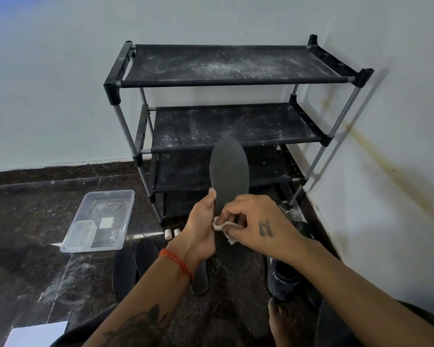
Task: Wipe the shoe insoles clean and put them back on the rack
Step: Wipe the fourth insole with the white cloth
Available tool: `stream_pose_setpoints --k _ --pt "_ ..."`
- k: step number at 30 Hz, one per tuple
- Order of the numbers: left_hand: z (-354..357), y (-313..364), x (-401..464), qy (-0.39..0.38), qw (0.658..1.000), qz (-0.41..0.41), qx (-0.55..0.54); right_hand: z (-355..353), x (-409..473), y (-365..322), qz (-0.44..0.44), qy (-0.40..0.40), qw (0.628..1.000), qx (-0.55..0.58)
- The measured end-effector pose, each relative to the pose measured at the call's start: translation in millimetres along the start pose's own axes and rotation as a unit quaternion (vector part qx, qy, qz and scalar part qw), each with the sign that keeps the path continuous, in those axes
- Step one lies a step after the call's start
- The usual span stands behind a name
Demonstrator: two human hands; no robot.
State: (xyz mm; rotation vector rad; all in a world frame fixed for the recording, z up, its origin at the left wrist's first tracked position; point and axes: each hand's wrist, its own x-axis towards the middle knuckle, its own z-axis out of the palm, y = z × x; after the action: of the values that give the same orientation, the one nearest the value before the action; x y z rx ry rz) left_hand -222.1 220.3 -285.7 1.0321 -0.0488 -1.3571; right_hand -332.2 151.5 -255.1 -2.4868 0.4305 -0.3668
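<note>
**Insole Being Wiped Down in Front of a Dusty Shoe Rack**

A black three-shelf shoe rack [226, 101] is standing in the corner against a pale wall, its fabric shelves showing white dust. On the dark polished floor [35, 221] to its left, a clear plastic tub [98, 221] is sitting with a smaller clear container inside it. A person is holding a dark grey insole [229, 169] upright before the rack's lower shelves: the left hand [202, 229] is gripping it by its lower end, thumb against the edge, while the right hand [256, 224] is pinching a small white cloth [226, 227] against the insole's lower part. More dark insoles [133, 264] are lying on the floor beneath the forearms, a dark shoe [282, 279] is resting under the right wrist, and two small white caps [172, 233] are sitting near the rack's foot.
</note>
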Motion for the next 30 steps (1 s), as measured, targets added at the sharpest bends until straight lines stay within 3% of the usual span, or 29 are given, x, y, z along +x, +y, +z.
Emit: stream_pose_setpoints --k 3,5,8,11,14,17,21,24,27,30 --pt "3 -1 -2 -0.03 0.999 -0.017 -0.001 -9 2 13 0.028 0.034 0.994 -0.1" --pt "4 1 -3 -0.049 0.998 -0.032 -0.021 -18 3 23 0.076 0.107 0.983 -0.13" --pt "4 3 -4 -0.042 0.998 -0.042 -0.024 -25 4 27 0.088 0.206 0.973 -0.061" --pt "4 2 -4 -0.052 0.998 -0.035 -0.026 -16 4 14 0.068 0.137 0.985 0.076" --pt "2 1 -2 -0.041 0.998 -0.046 -0.026 0 3 5 0.028 0.04 0.998 0.046" --pt "3 -1 -2 -0.032 0.998 -0.054 0.0 -5 5 16 0.044 0.067 0.995 -0.051" --pt "6 1 -4 -0.039 0.998 -0.052 -0.003 -28 7 33 0.157 0.157 0.971 -0.083" --pt "7 6 -7 -0.045 0.998 -0.046 -0.011 -36 12 30 0.215 0.186 0.956 0.07" --pt "7 6 -8 -0.057 0.997 -0.039 -0.019 -37 16 18 0.237 0.139 0.914 0.298" --pt "6 6 -6 -0.07 0.996 -0.041 -0.029 -39 15 14 0.243 0.082 0.88 0.399"
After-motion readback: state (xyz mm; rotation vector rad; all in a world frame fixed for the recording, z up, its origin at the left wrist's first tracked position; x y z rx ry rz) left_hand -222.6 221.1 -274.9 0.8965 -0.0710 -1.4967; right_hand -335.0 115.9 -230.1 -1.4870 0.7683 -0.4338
